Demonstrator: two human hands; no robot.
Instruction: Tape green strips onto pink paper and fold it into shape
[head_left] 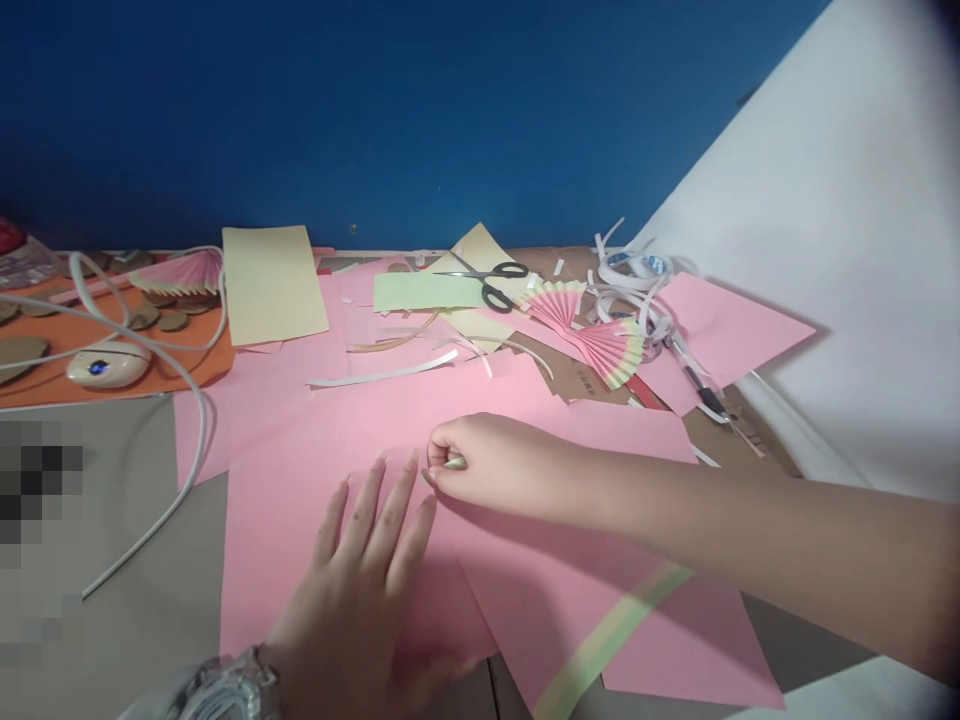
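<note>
Pink paper sheets (322,560) lie in front of me, overlapping. My left hand (367,560) rests flat on them with its fingers spread. Just to its right, my right hand (480,462) is closed around a short green crayon-like stick (455,463), mostly hidden in the fist. The stick's lower tip shows by the thumb, close to the paper. At the lower right, a pink sheet carries a green and pale yellow band (615,640) along its edge.
Scissors (496,272) lie on a green strip (427,292) behind the sheets. A pleated pink fan (581,335), tape rolls (634,268) and a pen (697,378) lie right. Left are a yellow sheet (275,285), a white device (109,365) and a looping cable (201,430).
</note>
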